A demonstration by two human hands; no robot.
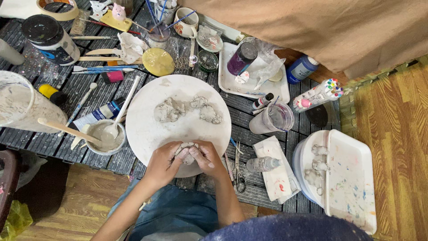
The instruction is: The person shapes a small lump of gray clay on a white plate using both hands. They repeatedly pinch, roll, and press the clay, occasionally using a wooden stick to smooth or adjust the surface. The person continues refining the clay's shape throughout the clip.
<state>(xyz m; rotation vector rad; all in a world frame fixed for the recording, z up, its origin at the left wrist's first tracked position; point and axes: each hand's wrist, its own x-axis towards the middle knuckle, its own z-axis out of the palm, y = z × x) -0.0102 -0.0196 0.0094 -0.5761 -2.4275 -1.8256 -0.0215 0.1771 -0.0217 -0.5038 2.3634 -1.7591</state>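
My left hand [165, 163] and my right hand [207, 157] are cupped together around a small lump of grey clay [187, 151] at the near edge of a round white board [147, 120]. Both sets of fingers press on the lump, and most of it is hidden between them. Farther up the board lie three loose pieces of grey clay [169, 110]. Left of the board, a small bowl of grey slip [105, 137] has a white spoon standing in it.
A dark slatted table [89, 89] holds a large bucket with a wooden stick [22, 105], brushes, jars, a yellow disc [158, 61], a white tray [232, 80], a clear cup [273, 119], scissors [240, 176] and a paint-stained tray over a tub [347, 178]. Wooden floor lies to the right.
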